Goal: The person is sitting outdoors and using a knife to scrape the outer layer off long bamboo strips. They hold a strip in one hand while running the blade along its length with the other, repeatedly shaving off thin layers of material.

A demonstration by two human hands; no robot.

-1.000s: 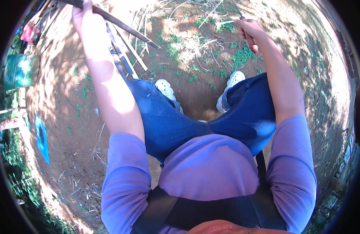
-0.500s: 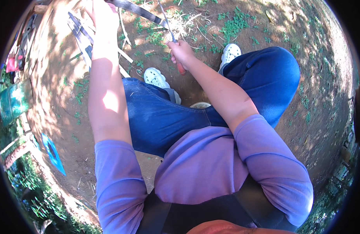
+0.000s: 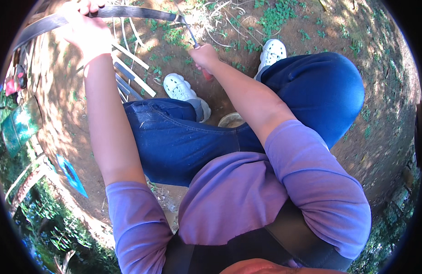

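Note:
At the upper left my left hand is closed round a long, dark flat strip, perhaps split bamboo or wood. The strip bows across the top of the head view, one end running off left past the hand. My right hand, near the top middle, grips a knife by its red handle. Its thin blade points up and slightly left, meeting or crossing the strip's right end; whether it cuts in I cannot tell. The fingers of my left hand are partly washed out by sunlight.
Pale curled shavings lie beyond the knife. Several cut strips lie on the soil beside my left leg. My white shoes stand below the right hand. A blue flat object and a green panel are at the left.
My left hand has moved left and slightly nearer, drawing the strip leftward; the strip now bows almost level instead of slanting down. The right hand with the knife has shifted slightly left.

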